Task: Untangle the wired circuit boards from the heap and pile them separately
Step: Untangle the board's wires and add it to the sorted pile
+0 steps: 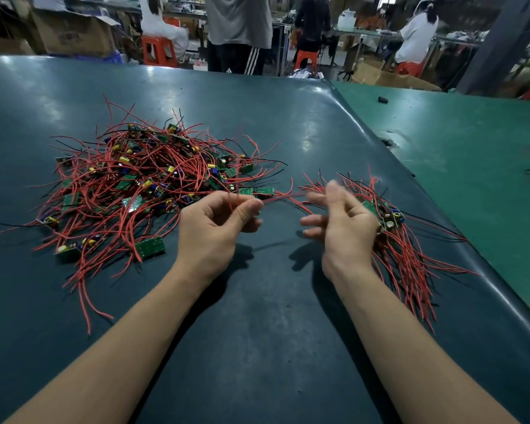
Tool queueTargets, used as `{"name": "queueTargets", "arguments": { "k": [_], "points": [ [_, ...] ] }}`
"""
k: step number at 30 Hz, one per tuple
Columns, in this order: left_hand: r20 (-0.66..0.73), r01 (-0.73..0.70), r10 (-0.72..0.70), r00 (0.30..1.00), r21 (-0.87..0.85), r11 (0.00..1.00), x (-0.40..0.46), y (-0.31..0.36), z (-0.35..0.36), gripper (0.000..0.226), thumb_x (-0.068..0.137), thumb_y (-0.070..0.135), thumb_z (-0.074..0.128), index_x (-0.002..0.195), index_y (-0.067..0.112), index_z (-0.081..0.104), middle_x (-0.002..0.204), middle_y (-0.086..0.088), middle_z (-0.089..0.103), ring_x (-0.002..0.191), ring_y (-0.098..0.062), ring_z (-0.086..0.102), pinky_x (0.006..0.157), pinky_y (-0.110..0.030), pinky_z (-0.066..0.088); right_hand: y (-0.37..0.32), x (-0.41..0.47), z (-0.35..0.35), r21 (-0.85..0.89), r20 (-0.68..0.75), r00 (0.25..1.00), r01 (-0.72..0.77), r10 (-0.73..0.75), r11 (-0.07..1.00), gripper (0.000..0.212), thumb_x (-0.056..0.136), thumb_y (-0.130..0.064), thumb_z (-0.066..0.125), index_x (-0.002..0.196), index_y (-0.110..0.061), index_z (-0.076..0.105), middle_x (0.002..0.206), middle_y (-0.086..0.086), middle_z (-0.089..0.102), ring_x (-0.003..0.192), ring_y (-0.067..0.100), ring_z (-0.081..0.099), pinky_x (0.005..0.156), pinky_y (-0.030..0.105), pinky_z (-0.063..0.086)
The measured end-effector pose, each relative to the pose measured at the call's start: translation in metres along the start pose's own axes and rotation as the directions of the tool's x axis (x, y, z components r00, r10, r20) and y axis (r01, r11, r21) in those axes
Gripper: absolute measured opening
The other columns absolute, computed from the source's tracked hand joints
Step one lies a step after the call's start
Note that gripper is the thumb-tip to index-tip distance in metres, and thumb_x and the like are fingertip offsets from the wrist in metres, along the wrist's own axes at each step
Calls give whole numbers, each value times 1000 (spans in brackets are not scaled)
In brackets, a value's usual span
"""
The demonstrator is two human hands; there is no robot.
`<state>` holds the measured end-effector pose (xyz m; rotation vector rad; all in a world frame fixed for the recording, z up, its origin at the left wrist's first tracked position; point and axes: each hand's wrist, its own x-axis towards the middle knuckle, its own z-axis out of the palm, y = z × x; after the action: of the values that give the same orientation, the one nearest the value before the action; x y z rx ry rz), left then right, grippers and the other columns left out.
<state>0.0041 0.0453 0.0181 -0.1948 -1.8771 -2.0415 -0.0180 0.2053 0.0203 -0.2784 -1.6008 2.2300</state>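
A red wire (276, 198) is pinched between the thumb and finger of the left hand (218, 228). The wire is stretched sideways, from the left hand across toward the right hand (340, 228). The right hand is blurred, with its fingers spread loose; whether the wire is touched by it cannot be told. A small green board (265, 192) is seen just past the left hand, at the near edge of the big heap (147, 175). It seems to be joined to the pinched wire. The heap is spread out to the left, on the dark table (257, 332). The sorted pile (398, 234) is laid to the right, just behind the right hand. So the board is nearer the left hand, and the pile is nearer the right. The board probably has to be drawn rightward, along the line of the wire.
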Motion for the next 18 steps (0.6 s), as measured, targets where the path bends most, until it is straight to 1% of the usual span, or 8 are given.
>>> {"name": "queueTargets", "arguments": {
  "k": [1,2,3,4,6,9,12,18],
  "points": [
    [-39,4,-5,999,-21,1000,2,0,-2,16,76,22,71,84,8,70,68,2,72,62,-15,71,67,-27,60,0,-3,2,23,100,989,-108,105,994,20,93,-29,64,97,-10,67,81,2,74,40,14,59,34,19,43],
    [-64,3,-5,998,-31,1000,4,-1,-4,17,76,21,71,85,7,69,68,2,72,63,-14,71,67,-26,60,0,-7,5,-11,201,962,-188,186,982,25,87,-35,66,94,-11,67,81,5,74,40,14,60,34,18,42],
    [-66,-1,-1,998,-24,1000,5,-1,-5,17,76,21,71,85,6,69,68,2,72,63,-13,71,66,-24,59,2,-11,7,-69,289,928,-224,235,972,29,82,-40,67,91,-12,67,78,5,74,40,13,59,34,17,40],
    [-45,-7,7,999,0,1000,4,-1,-5,18,75,20,72,86,6,70,68,1,72,62,-13,71,66,-24,59,3,-15,8,-115,355,901,-224,251,968,29,80,-40,68,88,-12,69,71,5,72,39,11,55,33,16,37],
    [41,-21,19,999,57,998,1,-1,-2,17,74,19,73,86,7,70,67,0,72,61,-13,69,64,-22,58,5,-19,9,-145,416,879,-189,233,971,21,87,-31,67,86,-10,71,57,1,63,36,7,45,31,14,29],
    [103,-34,25,994,78,996,-2,-2,1,19,72,18,74,85,6,70,67,-3,71,60,-14,68,63,-22,57,3,-17,9,-118,334,916,-191,221,974,14,91,-17,67,78,-11,70,51,-3,56,34,5,39,31,13,25],
    [105,-41,35,994,60,997,-3,0,2,25,73,18,73,88,-1,70,70,-9,71,59,-14,68,63,-22,57,-2,-8,7,-31,178,958,-222,224,974,22,85,-12,73,66,-15,63,48,-5,55,33,4,37,31,13,23],
    [94,-90,83,992,78,993,-5,2,2,14,77,16,73,87,5,71,65,-7,71,57,-13,67,60,-19,54,-13,11,-6,195,-84,990,-91,109,976,25,88,-6,69,67,-14,57,47,-5,56,35,2,42,32,14,26]
  ]
}}
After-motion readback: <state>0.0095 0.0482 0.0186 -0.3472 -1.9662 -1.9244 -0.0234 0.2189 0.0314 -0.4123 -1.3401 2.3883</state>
